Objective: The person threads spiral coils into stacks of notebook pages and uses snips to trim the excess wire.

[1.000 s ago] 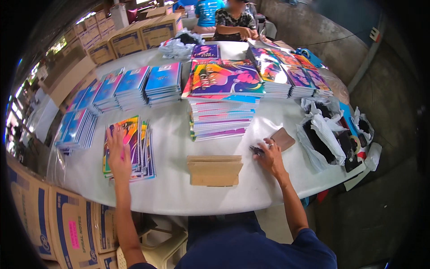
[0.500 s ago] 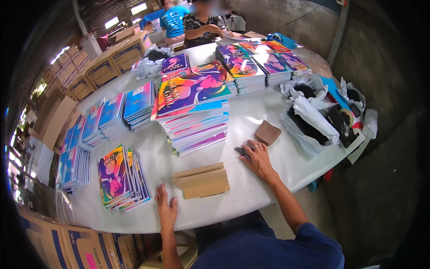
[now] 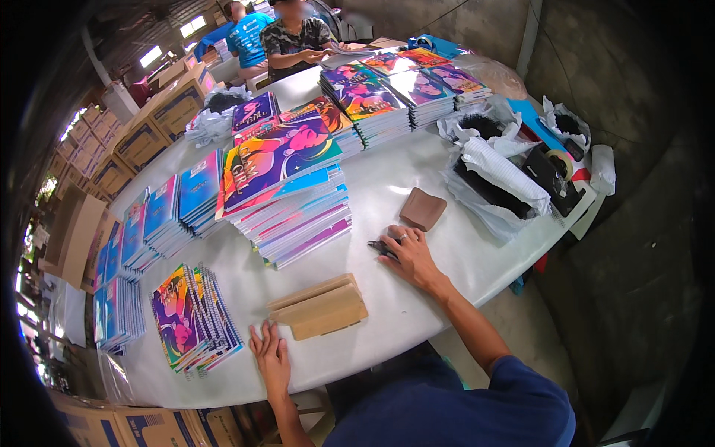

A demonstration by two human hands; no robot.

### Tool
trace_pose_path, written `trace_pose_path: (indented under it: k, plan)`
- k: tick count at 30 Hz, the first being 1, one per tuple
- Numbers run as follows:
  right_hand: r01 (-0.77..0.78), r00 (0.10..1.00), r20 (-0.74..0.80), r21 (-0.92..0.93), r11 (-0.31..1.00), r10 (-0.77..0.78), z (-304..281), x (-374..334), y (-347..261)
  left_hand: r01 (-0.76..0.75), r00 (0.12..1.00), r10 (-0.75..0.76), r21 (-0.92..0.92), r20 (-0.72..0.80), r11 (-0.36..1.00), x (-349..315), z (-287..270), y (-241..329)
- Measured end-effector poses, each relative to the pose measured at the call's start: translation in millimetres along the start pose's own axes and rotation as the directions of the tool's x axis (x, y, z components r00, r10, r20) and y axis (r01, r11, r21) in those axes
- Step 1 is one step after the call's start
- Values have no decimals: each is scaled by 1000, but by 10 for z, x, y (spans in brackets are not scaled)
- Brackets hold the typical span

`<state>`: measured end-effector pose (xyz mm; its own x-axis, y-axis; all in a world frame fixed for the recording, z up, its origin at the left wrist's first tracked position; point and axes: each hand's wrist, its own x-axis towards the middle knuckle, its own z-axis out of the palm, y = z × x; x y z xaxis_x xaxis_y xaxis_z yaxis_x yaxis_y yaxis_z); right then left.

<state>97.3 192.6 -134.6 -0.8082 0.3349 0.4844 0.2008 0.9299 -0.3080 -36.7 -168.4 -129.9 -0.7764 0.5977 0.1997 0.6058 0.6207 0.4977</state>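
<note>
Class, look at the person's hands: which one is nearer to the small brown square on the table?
Right. The right hand is just below the brown square in the picture; the left hand is farther off, toward the lower left.

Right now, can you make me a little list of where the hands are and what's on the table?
Left hand: open, resting on the white table near the folded cardboard
Right hand: fingers over a small dark object; grip unclear
Beyond right hand: flat brown piece
Left of cardboard: fanned pile of spiral notebooks
Beyond cardboard: tall notebook stack
</note>
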Motion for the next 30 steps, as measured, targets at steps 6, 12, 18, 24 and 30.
trace_pose_path:
  k: [6, 12, 18, 24, 30]
  plan:
    - [-2, 1000, 1, -12, 1000, 2, 14, -4, 15, 11, 1000, -11, 6, -5, 1000, 12, 17, 2]
    - [-10, 1000, 10, -17, 1000, 10, 19, -2, 11, 2, 1000, -2, 9, -19, 1000, 9, 21, -5]
    - [-16, 1000, 15, -5, 1000, 16, 4, 4, -4, -1, 1000, 1, 11, -20, 1000, 5, 18, -8]
    - [-14, 1000, 10, -12, 1000, 15, 35, 0, 14, -4, 1000, 5, 23, -18, 1000, 11, 7, 9]
    - [-15, 1000, 12, -20, 1000, 15, 20, 4, 1, 5, 1000, -5, 4, -21, 1000, 16, -2, 35]
